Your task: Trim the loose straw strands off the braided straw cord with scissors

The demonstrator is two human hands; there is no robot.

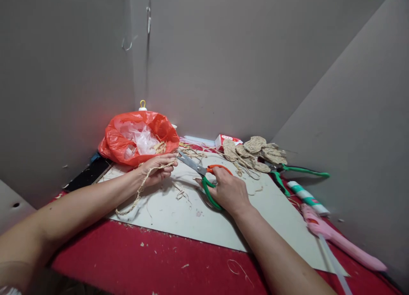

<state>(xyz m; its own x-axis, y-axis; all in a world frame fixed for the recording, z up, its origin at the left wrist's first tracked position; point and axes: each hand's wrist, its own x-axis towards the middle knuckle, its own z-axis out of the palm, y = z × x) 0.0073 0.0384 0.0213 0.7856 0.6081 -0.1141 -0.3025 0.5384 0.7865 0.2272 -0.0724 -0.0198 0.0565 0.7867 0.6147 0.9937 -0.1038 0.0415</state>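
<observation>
My left hand (159, 168) pinches one end of a braided straw cord (139, 193), which hangs down past the wrist onto the white board (204, 227). In my right hand (229, 188) is a pair of scissors (194, 164) with one orange and one green handle. Their blades point left, and the tips are close by the left fingertips at the cord's end. Whether the blades touch the cord I cannot tell. Loose straw scraps (181, 193) lie on the board below the scissors.
A red plastic bag (111, 137) with clear plastic and straw stands at the back left. Coiled straw pieces (254, 144), a small red box (220, 141), green-handled pliers (306, 171), a white-and-green tube (307, 198) and a pink glue gun (345, 244) line the back and right. Grey walls close in behind.
</observation>
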